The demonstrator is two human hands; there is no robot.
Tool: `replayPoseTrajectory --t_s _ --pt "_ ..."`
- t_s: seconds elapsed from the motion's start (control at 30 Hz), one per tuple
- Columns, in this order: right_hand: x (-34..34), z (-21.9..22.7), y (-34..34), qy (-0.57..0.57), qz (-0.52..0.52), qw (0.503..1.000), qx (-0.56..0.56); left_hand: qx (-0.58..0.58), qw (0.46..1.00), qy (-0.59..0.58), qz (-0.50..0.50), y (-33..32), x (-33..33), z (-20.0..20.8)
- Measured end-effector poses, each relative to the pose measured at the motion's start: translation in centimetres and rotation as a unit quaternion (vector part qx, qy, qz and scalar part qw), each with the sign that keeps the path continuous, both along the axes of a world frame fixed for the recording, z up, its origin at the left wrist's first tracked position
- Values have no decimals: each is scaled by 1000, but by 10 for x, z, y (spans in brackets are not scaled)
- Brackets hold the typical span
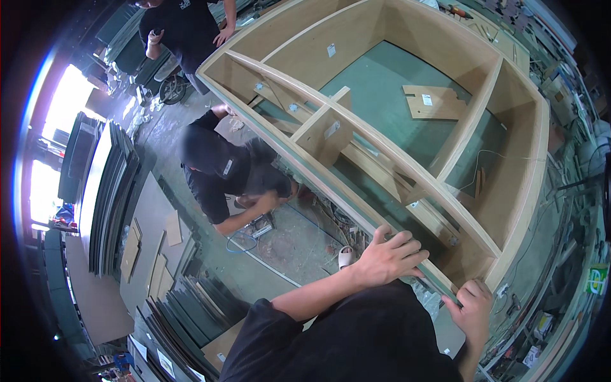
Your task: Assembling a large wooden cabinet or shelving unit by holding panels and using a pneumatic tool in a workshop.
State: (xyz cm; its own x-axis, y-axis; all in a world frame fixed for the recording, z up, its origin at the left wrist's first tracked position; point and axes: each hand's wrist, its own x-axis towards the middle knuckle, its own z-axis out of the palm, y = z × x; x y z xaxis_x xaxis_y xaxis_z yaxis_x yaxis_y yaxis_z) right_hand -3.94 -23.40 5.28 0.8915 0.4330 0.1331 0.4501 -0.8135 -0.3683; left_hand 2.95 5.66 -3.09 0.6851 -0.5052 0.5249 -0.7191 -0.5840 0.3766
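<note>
A large wooden cabinet frame [420, 179] with several compartments and a greenish inner panel lies at the upper right. My left hand [391, 256] rests on its near edge, fingers bent over the rim. Farther right, at the near corner, my right hand [471, 308] grips the same edge, fingers on top and thumb along the side. A dark green strip [438, 277] runs along that edge between the two hands. Inside the frame lie a loose notched board [435, 102] and long wooden rails [375, 167].
A co-worker [223, 169] crouches against the frame's left side, a metal tool [254, 228] with a blue hose near one hand. Another person [184, 38] stands at the far left corner. Stacked panels [111, 197] and dark boards [191, 315] stand on the left.
</note>
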Motion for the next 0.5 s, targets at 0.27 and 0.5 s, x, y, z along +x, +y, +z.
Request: replayPoseTrajectory --t_s 0.27,0.5 --pt "-3 -3 -2 9 -6 1000 -14 11 1000 -16 9 1 1 0" --pt "0 -4 1 -7 5 1000 12 9 1000 -11 -4 1 -1 -2"
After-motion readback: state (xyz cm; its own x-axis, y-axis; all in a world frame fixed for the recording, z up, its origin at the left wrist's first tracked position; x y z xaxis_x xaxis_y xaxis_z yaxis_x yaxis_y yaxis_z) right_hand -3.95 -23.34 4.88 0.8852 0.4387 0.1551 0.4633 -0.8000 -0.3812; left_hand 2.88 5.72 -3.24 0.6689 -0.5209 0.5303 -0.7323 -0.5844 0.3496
